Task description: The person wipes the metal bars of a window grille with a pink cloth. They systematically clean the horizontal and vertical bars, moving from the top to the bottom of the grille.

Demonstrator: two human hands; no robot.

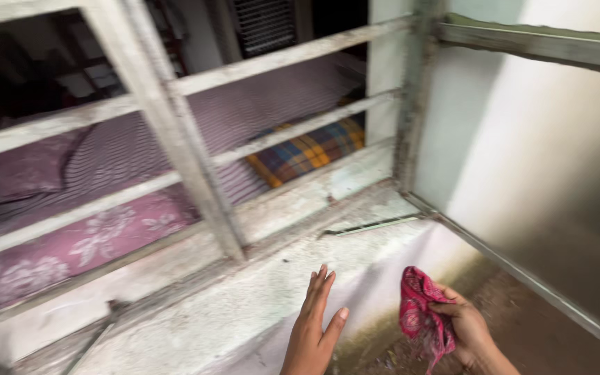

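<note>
Your open left hand (314, 326) has bare room just ahead over the rough, dusty white concrete window sill (244, 305), but far of it the grimy white-painted metal window grille (175, 125) blocks you, its horizontal bars leaving only narrow slots and its thick upright post standing straight ahead on the left. On the right, the open frosted-glass window shutter in its grey metal frame (550, 173) walls off that side, so your right hand (470, 333), closed around the crumpled red patterned cloth (421, 316), sits in the open wedge between shutter and sill.
</note>
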